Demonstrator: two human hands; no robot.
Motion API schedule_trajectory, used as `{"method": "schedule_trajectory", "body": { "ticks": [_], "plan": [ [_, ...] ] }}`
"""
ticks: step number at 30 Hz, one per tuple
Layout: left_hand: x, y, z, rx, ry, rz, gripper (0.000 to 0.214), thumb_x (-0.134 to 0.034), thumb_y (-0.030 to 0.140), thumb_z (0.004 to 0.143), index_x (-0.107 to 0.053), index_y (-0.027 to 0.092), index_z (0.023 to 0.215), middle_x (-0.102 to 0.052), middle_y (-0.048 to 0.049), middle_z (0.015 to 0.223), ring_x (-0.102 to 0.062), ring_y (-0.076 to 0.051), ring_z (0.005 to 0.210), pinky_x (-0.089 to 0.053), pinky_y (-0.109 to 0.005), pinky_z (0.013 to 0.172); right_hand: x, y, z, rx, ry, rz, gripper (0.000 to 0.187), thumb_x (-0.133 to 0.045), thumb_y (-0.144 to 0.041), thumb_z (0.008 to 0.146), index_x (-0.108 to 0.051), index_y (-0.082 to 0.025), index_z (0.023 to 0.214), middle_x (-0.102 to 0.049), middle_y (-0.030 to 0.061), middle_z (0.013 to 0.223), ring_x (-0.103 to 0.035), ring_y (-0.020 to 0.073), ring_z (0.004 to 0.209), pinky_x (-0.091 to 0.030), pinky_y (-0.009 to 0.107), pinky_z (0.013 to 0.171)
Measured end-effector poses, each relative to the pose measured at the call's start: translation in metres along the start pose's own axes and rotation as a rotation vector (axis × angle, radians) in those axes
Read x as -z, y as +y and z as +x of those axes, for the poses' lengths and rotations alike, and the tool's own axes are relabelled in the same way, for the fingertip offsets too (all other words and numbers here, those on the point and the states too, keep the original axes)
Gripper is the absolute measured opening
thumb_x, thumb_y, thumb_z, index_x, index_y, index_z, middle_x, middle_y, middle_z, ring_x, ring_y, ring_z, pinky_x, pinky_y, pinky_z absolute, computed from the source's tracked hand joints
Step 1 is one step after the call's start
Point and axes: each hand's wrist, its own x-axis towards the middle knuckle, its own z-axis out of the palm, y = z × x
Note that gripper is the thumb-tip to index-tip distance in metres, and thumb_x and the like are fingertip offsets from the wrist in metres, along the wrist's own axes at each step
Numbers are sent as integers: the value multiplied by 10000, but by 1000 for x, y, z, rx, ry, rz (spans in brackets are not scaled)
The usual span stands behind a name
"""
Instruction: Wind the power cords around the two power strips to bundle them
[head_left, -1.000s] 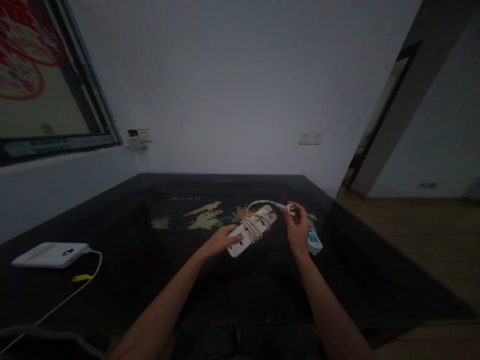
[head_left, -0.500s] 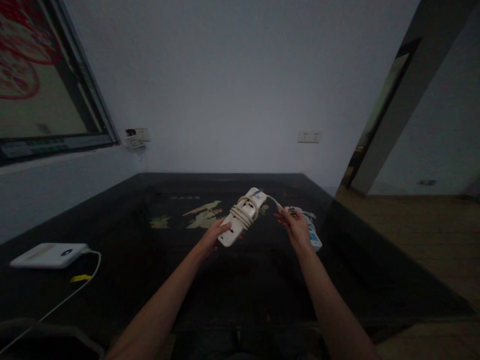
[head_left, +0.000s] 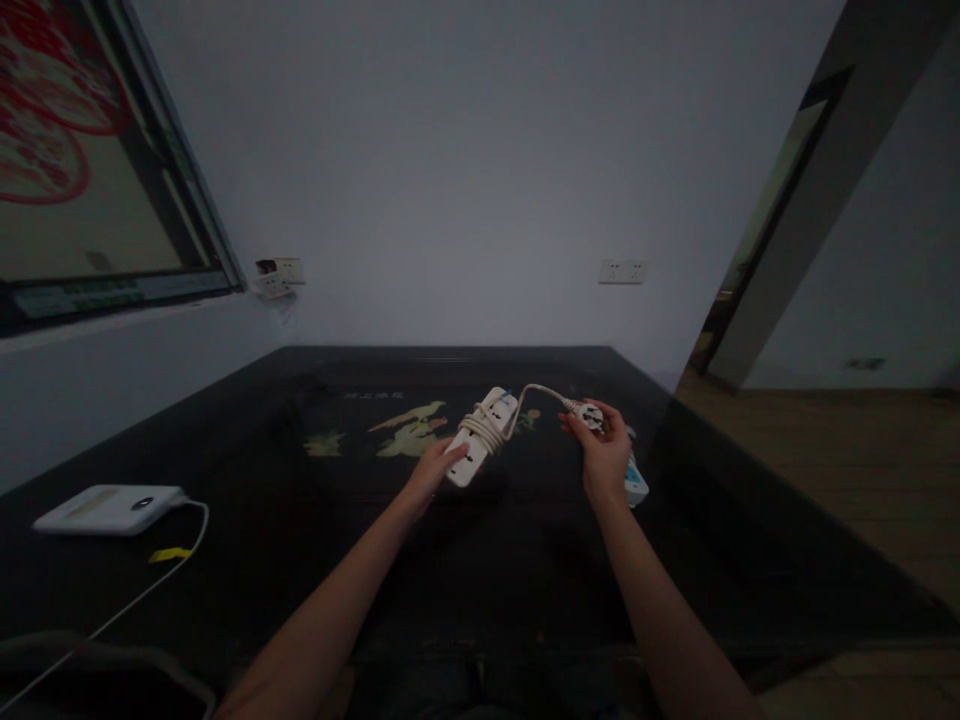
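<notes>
My left hand (head_left: pixel 433 470) is closed round the lower end of a white power strip (head_left: pixel 467 463), thumb on top, holding it tilted above the dark table. Its cord (head_left: pixel 484 428) is wound several times about the middle, and a free length arches over to the right. At that end my right hand (head_left: pixel 606 450) grips a white plug (head_left: pixel 590 415) between thumb and fingers, its pins showing. Behind my right hand lies a second white power strip (head_left: pixel 636 484) with a blue part, mostly hidden by the hand and wrist.
The glossy black table (head_left: pixel 480 580) has a bird picture (head_left: pixel 411 430) on its top. At the left lies a white power bank (head_left: pixel 109 510) with a white cable (head_left: pixel 142 592) and a yellow tag (head_left: pixel 170 554). Wall sockets (head_left: pixel 622 271) are behind the table; a window (head_left: pixel 97 230) is at left.
My right hand has moved slightly right with the plug, which now shows its pins. More cord hangs free between plug and strip. My left hand has shifted little, with the strip slightly lower.
</notes>
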Motion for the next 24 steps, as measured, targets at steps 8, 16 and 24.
{"method": "schedule_trajectory", "body": {
  "ticks": [8,16,24],
  "plan": [
    [-7,6,-12,30,-143,168,327,-746,406,670,-685,117,811,-694,-47,662,-605,-145,534,-383,-213,493,1,1,2,16,-22,25,449,-773,-315,656,-557,-208,1035,-679,58,1024,-687,178,734,-569,334,677],
    [-8,16,-19,-6,-263,220,395,-730,448,675,-683,131,904,-692,-57,731,-608,-156,588,-391,-215,514,8,12,7,-143,-29,-2,425,-761,-375,656,-578,-196,996,-715,64,965,-651,140,622,-512,258,553],
    [-10,21,-26,-65,-382,285,378,-703,436,695,-679,141,931,-647,-24,723,-554,-136,596,-368,-214,542,16,44,6,-301,-217,-93,418,-721,-454,620,-629,-176,918,-720,54,773,-680,226,694,-543,346,619]
  ]
}}
